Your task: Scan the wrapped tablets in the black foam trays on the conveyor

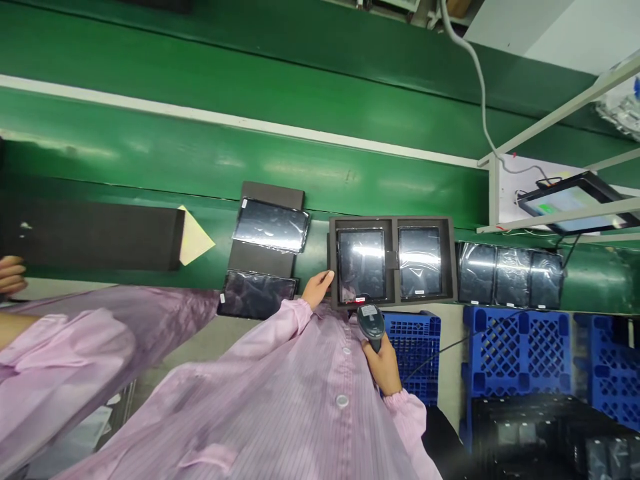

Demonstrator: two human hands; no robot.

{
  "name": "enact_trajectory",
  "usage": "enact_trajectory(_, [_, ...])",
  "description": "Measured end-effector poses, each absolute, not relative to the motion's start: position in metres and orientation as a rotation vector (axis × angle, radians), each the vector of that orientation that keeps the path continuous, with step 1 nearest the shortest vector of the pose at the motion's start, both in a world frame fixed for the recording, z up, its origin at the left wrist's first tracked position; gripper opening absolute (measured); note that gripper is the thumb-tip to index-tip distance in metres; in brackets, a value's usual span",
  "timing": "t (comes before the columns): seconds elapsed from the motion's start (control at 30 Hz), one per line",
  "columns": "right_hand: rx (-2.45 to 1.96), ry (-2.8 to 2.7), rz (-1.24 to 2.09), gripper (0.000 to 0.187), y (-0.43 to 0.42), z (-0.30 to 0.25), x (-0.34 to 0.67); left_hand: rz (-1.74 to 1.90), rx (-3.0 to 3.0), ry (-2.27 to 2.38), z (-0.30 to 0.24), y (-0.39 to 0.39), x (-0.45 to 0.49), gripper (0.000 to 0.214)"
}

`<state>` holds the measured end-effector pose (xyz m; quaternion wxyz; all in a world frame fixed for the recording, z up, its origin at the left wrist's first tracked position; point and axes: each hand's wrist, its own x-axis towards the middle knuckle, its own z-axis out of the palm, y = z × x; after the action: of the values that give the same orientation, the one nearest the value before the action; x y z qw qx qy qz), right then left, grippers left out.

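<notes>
A black foam tray (393, 223) lies on the green conveyor and holds two dark glossy screens, one in the left pocket (361, 263) and one in the right pocket (420, 261). My left hand (317, 287) grips the tray's near left corner, fingers closed on its edge. Just below the tray's front edge, my right hand (383, 363) is wrapped round a grey handheld barcode scanner (371, 323). The scanner's head points up at the left screen. Pink sleeves cover both my arms.
Two more screens (270, 225) (257, 293) rest on black pads left of the tray. Three screens (510, 277) lie in a row to its right. A long black block (90, 237) and a co-worker's hand (10, 273) are at far left. Blue crates (520, 347) stand below; a lit monitor (570, 200) sits right.
</notes>
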<state>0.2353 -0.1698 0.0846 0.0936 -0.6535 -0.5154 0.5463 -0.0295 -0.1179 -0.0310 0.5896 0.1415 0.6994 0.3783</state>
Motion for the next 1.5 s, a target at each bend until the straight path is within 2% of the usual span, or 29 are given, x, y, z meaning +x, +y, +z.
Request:
enact_trajectory(0.27, [-1.931, -1.512, 1.614, 0.042, -0.167, 0.085, 0.238, 0.889, 0.314, 1.623, -0.036, -0.117, -0.028, 0.089])
enact_trajectory(0.5, [-1.923, -1.496, 1.633, 0.040, -0.165, 0.087, 0.236, 0.869, 0.317, 1.651, -0.033, -0.116, -0.028, 0.096])
enact_trajectory(0.67, [-1.929, -1.454, 1.614, 0.035, -0.161, 0.096, 0.248, 0.811, 0.402, 1.712, -0.033, -0.110, -0.025, 0.087])
enact_trajectory(0.77, [-1.967, -1.405, 1.520, 0.035, -0.153, 0.104, 0.274, 0.829, 0.482, 1.749, -0.034, -0.101, -0.020, 0.077])
enact_trajectory(0.93, [-2.153, -1.243, 1.207, 0.047, -0.128, 0.104, 0.358, 0.752, 0.464, 1.907, -0.039, -0.089, -0.011, 0.077])
enact_trajectory(1.03, [-2.241, -1.129, 1.054, 0.046, -0.097, 0.087, 0.411, 0.715, 0.469, 1.989, -0.042, -0.088, -0.008, 0.075])
enact_trajectory(1.13, [-2.149, -1.066, 0.964, 0.046, -0.051, 0.056, 0.449, 0.796, 0.401, 2.009, -0.039, -0.089, -0.003, 0.075])
enact_trajectory(1.3, [-1.931, -0.960, 1.181, 0.048, 0.017, -0.007, 0.473, 1.033, 0.101, 1.739, -0.014, -0.086, 0.011, 0.074])
enact_trajectory(1.4, [-1.842, -0.908, 1.387, 0.047, 0.031, -0.028, 0.478, 1.023, -0.048, 1.720, 0.011, -0.086, 0.025, 0.062])
enact_trajectory(1.5, [-1.763, -0.860, 1.494, 0.047, 0.034, -0.024, 0.489, 1.040, -0.117, 1.730, 0.038, -0.090, 0.044, 0.045])
